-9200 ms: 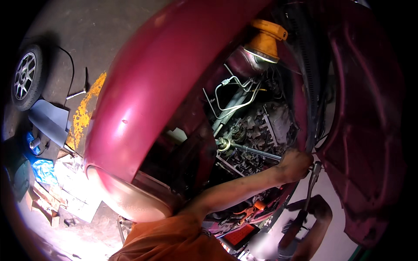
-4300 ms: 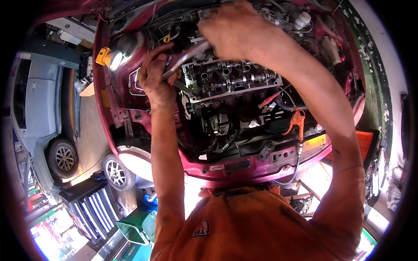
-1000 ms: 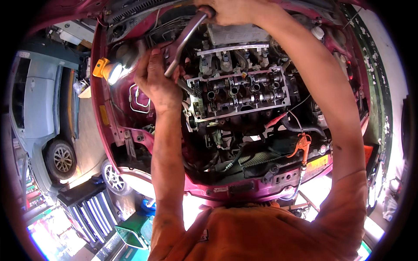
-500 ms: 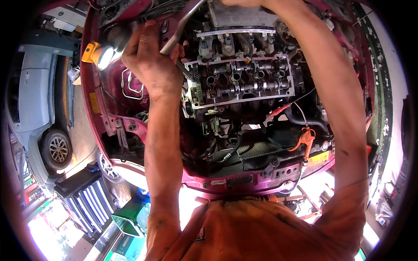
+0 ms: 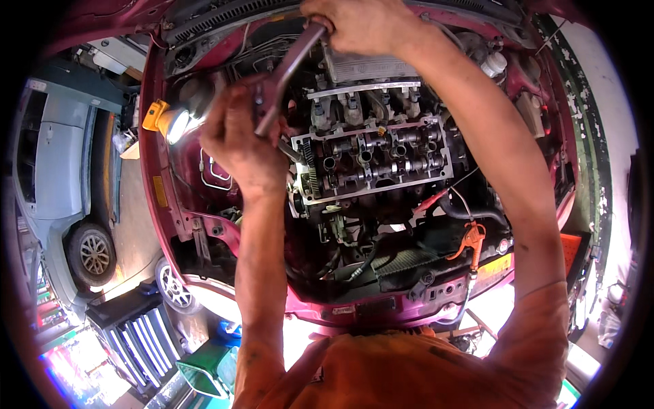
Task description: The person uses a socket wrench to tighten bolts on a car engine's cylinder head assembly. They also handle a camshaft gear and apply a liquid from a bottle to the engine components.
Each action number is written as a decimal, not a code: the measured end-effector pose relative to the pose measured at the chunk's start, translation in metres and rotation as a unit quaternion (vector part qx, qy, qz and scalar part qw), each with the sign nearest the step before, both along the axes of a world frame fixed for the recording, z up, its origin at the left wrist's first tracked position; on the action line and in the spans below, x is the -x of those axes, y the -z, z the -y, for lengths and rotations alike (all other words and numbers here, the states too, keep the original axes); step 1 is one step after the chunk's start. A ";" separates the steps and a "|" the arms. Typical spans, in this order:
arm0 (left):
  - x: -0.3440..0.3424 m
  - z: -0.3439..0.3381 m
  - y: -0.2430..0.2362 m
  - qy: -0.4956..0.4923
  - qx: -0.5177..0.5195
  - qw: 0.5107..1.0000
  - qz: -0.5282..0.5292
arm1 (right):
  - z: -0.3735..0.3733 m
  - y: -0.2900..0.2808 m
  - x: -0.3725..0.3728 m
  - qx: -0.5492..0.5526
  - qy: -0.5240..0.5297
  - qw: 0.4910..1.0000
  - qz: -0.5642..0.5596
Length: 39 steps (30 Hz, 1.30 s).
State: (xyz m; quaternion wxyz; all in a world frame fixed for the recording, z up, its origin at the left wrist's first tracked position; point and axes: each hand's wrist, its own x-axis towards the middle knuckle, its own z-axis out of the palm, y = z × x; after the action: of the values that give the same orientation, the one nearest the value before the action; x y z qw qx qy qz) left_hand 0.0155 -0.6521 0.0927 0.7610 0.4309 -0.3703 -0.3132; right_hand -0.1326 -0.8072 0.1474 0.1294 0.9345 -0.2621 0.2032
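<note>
My left hand (image 5: 246, 146) is closed around the lower end of a long bent metal wrench (image 5: 293, 68), left of the engine. My right hand (image 5: 361, 26) has its fingers curled around the wrench's upper end, near the back of the engine bay. Just past my left hand, a short dark metal shaft (image 5: 291, 150) points toward the toothed gear (image 5: 310, 170) at the engine's left end; what it seats on is hidden. The uncovered engine head (image 5: 381, 185), with its camshafts exposed, lies between my forearms.
A lit yellow work lamp (image 5: 167, 121) hangs at the left fender. An orange air blow gun (image 5: 470, 240) with its hose rests at the front right of the bay. The car's front panel (image 5: 368, 308) lies against my body. A blue-grey vehicle (image 5: 61, 163) stands left.
The view has tilted, so the engine sits lower in the picture and more of my right hand shows. Both hands keep their hold on the wrench, which stands slightly steeper.
</note>
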 end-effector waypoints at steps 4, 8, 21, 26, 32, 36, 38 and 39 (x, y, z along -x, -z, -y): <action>-0.006 0.024 -0.014 -0.001 0.002 0.997 -0.079 | 0.005 -0.020 0.003 0.021 0.006 1.000 0.020; -0.013 0.036 -0.002 0.003 -0.005 0.999 -0.048 | 0.008 -0.002 -0.001 0.047 0.023 0.998 0.039; 0.011 0.028 0.011 -0.011 0.019 0.999 -0.032 | 0.031 0.009 -0.010 0.216 -0.025 0.972 0.093; -0.013 0.034 0.008 -0.003 -0.042 0.999 -0.030 | 0.052 -0.005 -0.026 0.081 -0.090 0.993 -0.002; -0.017 0.034 0.006 0.011 -0.073 0.997 -0.026 | 0.043 0.000 -0.022 0.075 -0.025 0.996 -0.035; -0.024 0.035 0.010 0.058 -0.054 0.995 -0.056 | 0.036 -0.004 -0.027 0.047 0.014 0.998 -0.040; -0.024 0.034 0.009 0.068 -0.052 0.995 -0.056 | 0.036 -0.003 -0.027 0.069 0.006 0.997 -0.028; -0.024 0.034 0.009 0.074 -0.051 0.994 -0.057 | 0.036 -0.001 -0.026 0.079 0.003 0.997 -0.022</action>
State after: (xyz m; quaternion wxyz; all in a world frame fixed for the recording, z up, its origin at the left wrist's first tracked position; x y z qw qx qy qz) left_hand 0.0399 -0.6860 0.0834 0.7325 0.4218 -0.3411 -0.4114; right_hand -0.1065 -0.8431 0.1487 0.2096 0.9248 -0.2451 0.2021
